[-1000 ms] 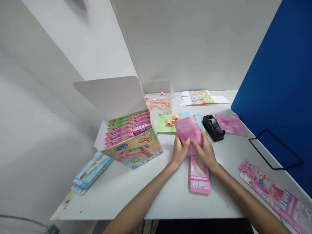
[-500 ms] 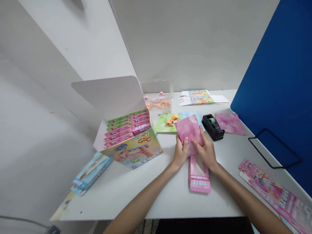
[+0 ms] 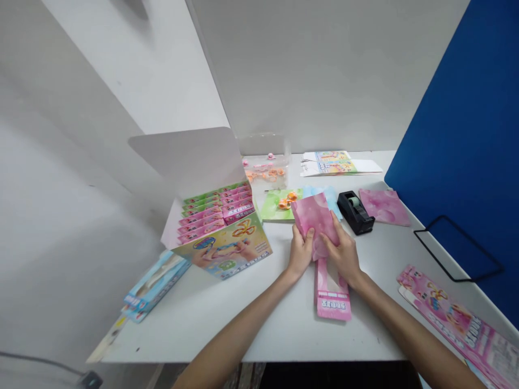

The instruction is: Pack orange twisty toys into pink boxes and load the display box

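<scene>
A pink patterned card (image 3: 315, 216) is held up between both hands. My left hand (image 3: 300, 251) grips its left edge with the thumb on the face, and my right hand (image 3: 344, 249) grips its lower right edge the same way. Just below the card, a pink window box (image 3: 333, 305) lies on the table with its printed end towards me; its far end is hidden under the card and hands. Orange toy pieces (image 3: 287, 201) rest on a green card (image 3: 271, 204) beyond my left hand.
To the left stands an open display box (image 3: 239, 246) filled with pink and green packs, a blue box (image 3: 156, 286) beside it. A tape dispenser (image 3: 356, 212), pink cards (image 3: 384, 206) and flat printed cartons (image 3: 340, 163) lie behind. Flat pink boxes (image 3: 458, 319) are at right, by a blue partition (image 3: 466, 135).
The view has shifted slightly. Both hands keep their hold on the pink card, and nothing else has visibly moved.
</scene>
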`<state>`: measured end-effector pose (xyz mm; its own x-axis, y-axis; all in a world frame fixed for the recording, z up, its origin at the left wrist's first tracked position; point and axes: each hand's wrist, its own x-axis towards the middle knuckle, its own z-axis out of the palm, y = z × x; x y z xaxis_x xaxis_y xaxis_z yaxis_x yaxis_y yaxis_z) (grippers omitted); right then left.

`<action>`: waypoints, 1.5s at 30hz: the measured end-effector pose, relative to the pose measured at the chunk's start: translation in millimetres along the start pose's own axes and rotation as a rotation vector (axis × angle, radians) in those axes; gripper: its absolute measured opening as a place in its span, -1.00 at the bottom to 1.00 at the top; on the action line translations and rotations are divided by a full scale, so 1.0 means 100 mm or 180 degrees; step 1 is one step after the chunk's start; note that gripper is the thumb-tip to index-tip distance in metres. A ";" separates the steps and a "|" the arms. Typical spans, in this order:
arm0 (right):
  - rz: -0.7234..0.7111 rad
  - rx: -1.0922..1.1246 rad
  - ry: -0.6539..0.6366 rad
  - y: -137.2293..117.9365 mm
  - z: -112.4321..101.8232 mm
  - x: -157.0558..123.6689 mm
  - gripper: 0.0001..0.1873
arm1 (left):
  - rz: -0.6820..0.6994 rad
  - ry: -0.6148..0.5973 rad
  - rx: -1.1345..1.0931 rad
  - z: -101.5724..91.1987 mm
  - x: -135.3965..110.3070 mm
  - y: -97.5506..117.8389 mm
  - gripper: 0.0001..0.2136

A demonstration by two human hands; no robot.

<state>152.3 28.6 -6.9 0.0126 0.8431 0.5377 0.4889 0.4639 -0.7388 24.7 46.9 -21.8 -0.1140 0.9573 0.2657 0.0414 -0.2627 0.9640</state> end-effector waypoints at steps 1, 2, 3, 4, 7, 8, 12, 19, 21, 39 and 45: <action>0.0046 0.0004 -0.0024 0.00 0.00 0.00 -0.33 | 0.0025 -0.0019 0.0054 0.00 -0.01 0.01 -0.63; 0.0088 0.0015 -0.0039 0.00 -0.01 0.01 -0.32 | 0.0060 -0.0059 0.0094 0.00 -0.03 0.02 -0.63; 0.0124 0.0028 -0.0046 0.00 -0.01 0.01 -0.31 | 0.0100 -0.0112 0.0124 0.00 -0.04 0.03 -0.62; 0.0151 0.0039 -0.0048 -0.01 -0.01 0.01 -0.31 | 0.0131 -0.0160 0.0148 0.01 -0.06 0.04 -0.61; 0.0228 0.0041 -0.0064 -0.03 -0.02 0.00 -0.33 | 0.0156 -0.0193 0.0190 0.02 -0.09 0.05 -0.61; 0.0248 0.0033 -0.0065 -0.03 -0.02 0.00 -0.34 | 0.0142 -0.0178 0.0189 0.02 -0.09 0.04 -0.62; 0.0243 0.0063 -0.0071 -0.04 -0.02 -0.01 -0.36 | 0.0068 -0.0122 0.0153 0.02 -0.08 0.01 -0.65; 0.0127 0.0080 -0.0026 -0.04 -0.03 0.01 -0.36 | 0.0004 0.0002 0.0132 0.01 -0.06 0.03 -0.66; 0.0115 0.0066 -0.0026 -0.04 -0.03 0.01 -0.36 | 0.0016 0.0076 0.0177 0.00 -0.05 0.03 -0.69; 0.0009 0.0055 -0.0177 0.02 -0.04 0.02 -0.37 | 0.0023 0.0070 0.0450 0.00 -0.11 0.10 -0.74; 0.0112 -0.0082 -0.0232 0.04 -0.03 0.03 -0.35 | 0.0040 0.0054 0.0520 0.01 -0.11 0.12 -0.74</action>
<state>156.9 32.2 -7.6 -0.0329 0.8768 0.4797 0.5115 0.4271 -0.7456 27.2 32.8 -12.8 -0.1291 0.9515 0.2792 0.2035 -0.2501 0.9466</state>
